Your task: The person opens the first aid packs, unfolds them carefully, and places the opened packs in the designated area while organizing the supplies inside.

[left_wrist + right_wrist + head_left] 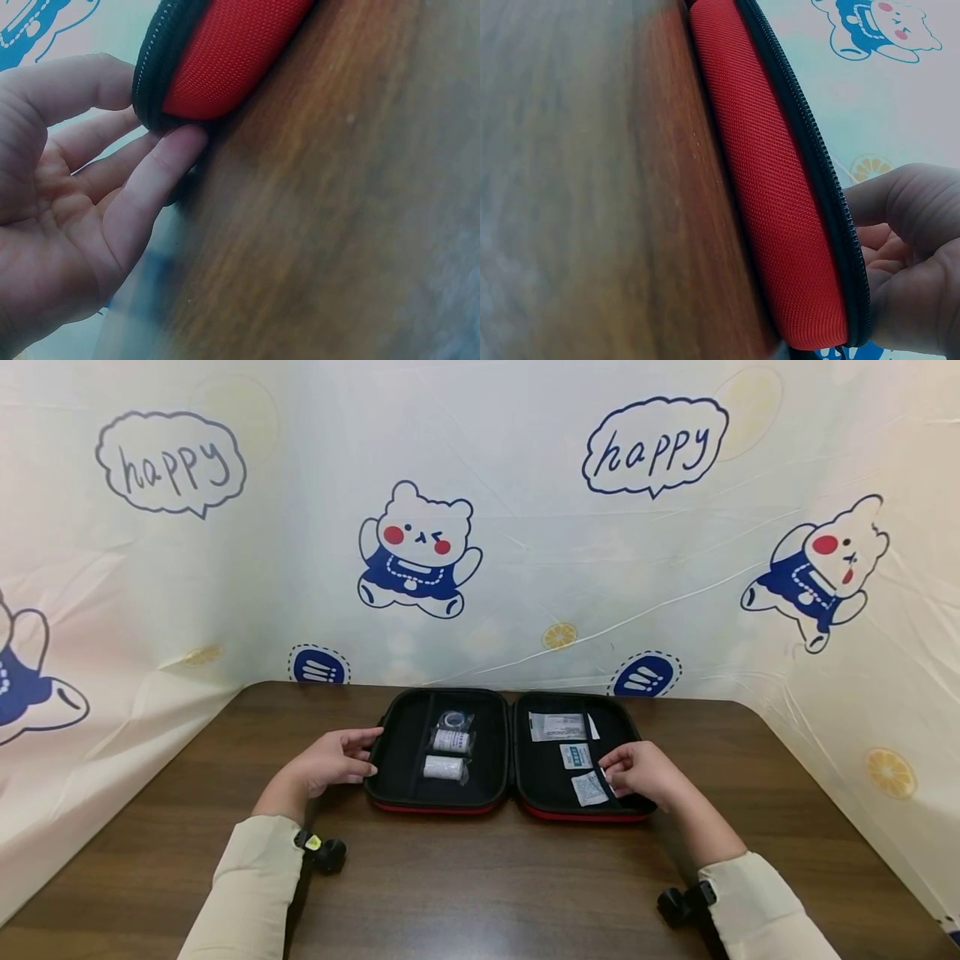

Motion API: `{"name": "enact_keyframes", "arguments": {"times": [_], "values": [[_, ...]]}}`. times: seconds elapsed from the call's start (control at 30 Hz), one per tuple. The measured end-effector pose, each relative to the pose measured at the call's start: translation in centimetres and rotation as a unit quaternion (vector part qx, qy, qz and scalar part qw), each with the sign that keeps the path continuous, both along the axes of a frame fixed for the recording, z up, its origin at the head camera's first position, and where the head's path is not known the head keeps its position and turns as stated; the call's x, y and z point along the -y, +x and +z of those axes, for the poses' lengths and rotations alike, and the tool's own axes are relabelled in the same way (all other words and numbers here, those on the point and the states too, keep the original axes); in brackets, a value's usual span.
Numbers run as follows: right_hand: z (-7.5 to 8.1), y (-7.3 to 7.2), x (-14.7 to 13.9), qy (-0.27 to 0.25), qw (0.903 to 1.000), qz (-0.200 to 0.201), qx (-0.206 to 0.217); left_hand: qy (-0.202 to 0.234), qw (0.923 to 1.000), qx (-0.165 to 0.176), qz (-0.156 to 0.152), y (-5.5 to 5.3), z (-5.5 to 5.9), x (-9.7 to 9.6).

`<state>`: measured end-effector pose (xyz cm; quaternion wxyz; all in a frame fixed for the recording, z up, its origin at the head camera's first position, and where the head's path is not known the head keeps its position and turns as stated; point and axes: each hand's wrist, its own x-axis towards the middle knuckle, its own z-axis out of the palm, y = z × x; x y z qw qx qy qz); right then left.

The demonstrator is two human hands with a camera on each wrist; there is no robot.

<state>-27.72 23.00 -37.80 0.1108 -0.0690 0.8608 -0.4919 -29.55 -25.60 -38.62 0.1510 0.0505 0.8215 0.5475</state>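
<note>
A black-lined case [396, 777] with red outer sides lies unfolded on the table. My left hand [337, 760] rests its fingertips and thumb against the case's left edge, along the zipper, with fingers only slightly bent. At the right half, my right hand [641, 770] reaches over the rim and pinches a small white packet [608, 783] beside the elastic strap. In the right wrist view the case's red side [769, 180] hides the fingertips. Nearby in that half are a silvery square packet [588, 788], a white-and-teal packet [575, 756] and a larger clear-and-white packet [557, 727].
Strapped into the case's left half are two wrapped white rolls, an upper one [452, 741] and a lower one [444, 767], below a bagged ring-shaped roll [453, 720]. The brown wooden table [480, 893] meets a printed cloth backdrop [517, 568] behind and at both sides.
</note>
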Motion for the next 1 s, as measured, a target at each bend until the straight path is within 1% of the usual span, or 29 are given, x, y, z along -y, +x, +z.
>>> {"name": "enact_keyframes", "arguments": {"times": [0.07,0.17,0.23,0.3,0.37,0.57,0.7,1.0], "values": [[0.0,-0.1,0.1,-0.004,0.9999,-0.01,0.011,-0.001,1.0,0.0,0.0,0.0,0.0,0.1],[-0.1,-0.3,0.2,-0.025,0.9992,-0.016,0.029,-0.003,1.0,0.0,0.002,0.0,-0.1,0.2],[-0.2,-0.4,0.3,-0.04,0.9984,-0.015,0.037,-0.004,1.0,0.0,0.003,0.0,-0.2,0.3],[-0.2,-0.4,0.3,-0.046,0.9982,-0.008,0.037,-0.003,1.0,-0.001,0.005,-0.1,-0.2,0.3],[-0.2,-0.4,0.3,-0.035,0.9989,-0.006,0.031,-0.003,1.0,-0.002,0.006,-0.1,-0.2,0.3],[0.6,-0.2,-0.1,0.029,0.9996,-0.005,0.001,0.002,1.0,-0.001,0.005,-0.3,-0.1,0.3],[0.8,-0.1,-0.4,0.037,0.9993,-0.002,-0.003,0.004,1.0,0.0,-0.002,-0.4,0.0,0.0],[1.4,0.0,-1.9,-0.027,0.9996,0.003,0.0,-0.003,1.0,-0.001,0.001,-0.5,0.2,-0.3]]}}
